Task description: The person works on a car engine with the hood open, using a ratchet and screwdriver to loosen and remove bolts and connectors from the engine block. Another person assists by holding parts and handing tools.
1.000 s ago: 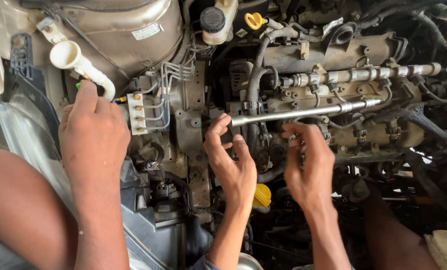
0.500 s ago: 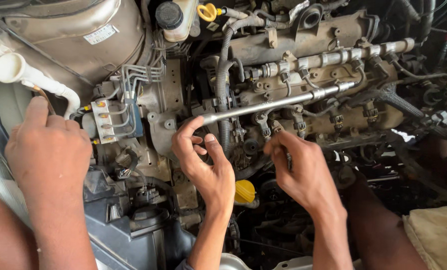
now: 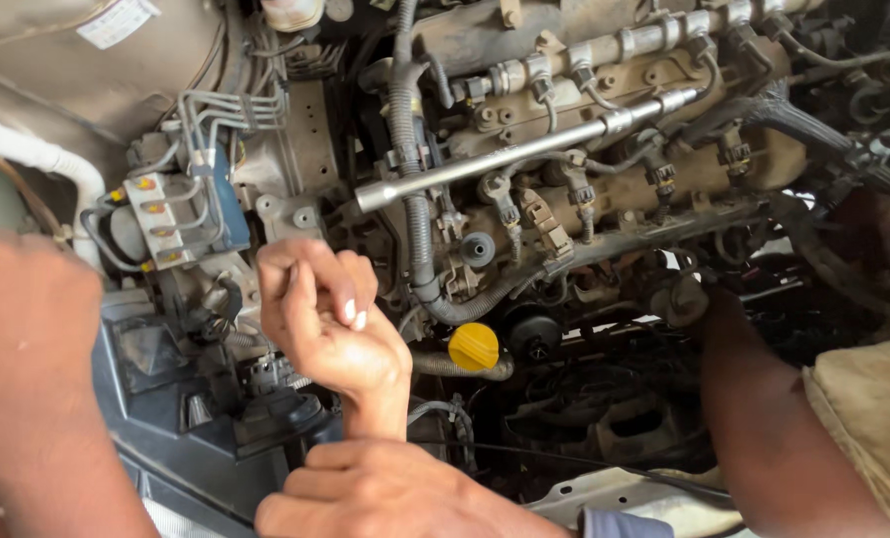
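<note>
While my left hand [image 3: 26,329] hangs blurred near the white hose [image 3: 56,164], grip unreadable, my right forearm [image 3: 763,418] dives under the engine hoses, hand hidden. 2 co-worker hands: 1 flat below [image 3: 395,493], 1 loosely curled, empty [image 3: 330,319], by the yellow cap [image 3: 474,347]. Beyond, the tube spanner [image 3: 505,159] lies across the engine.

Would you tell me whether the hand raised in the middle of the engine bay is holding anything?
Nothing visible: the raised hand is loosely curled and looks empty.
</note>
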